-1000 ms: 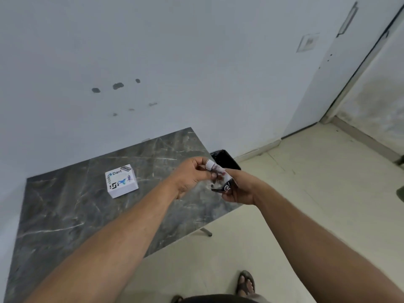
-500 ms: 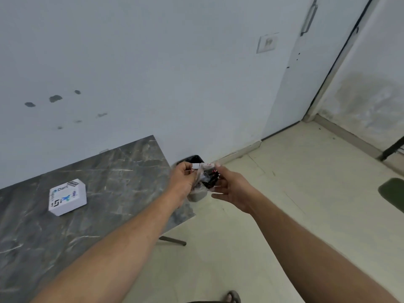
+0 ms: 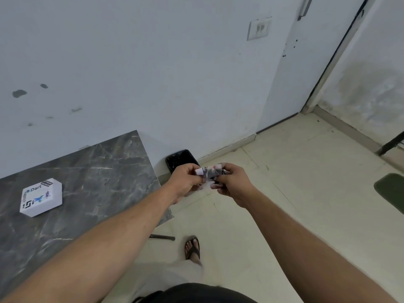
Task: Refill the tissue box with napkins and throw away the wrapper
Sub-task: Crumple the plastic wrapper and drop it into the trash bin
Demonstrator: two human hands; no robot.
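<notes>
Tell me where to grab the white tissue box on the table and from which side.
Take the tissue box from above, fingers across its two long side faces. It lies flat on the marble table, printed top up, with nothing beside it, so the sides look free. Both hands are now shut on the wrapper.

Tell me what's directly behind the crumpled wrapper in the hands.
A black bin stands on the floor against the wall, behind the wrapper held by left hand and right hand. Its near part and contents are hidden.
</notes>
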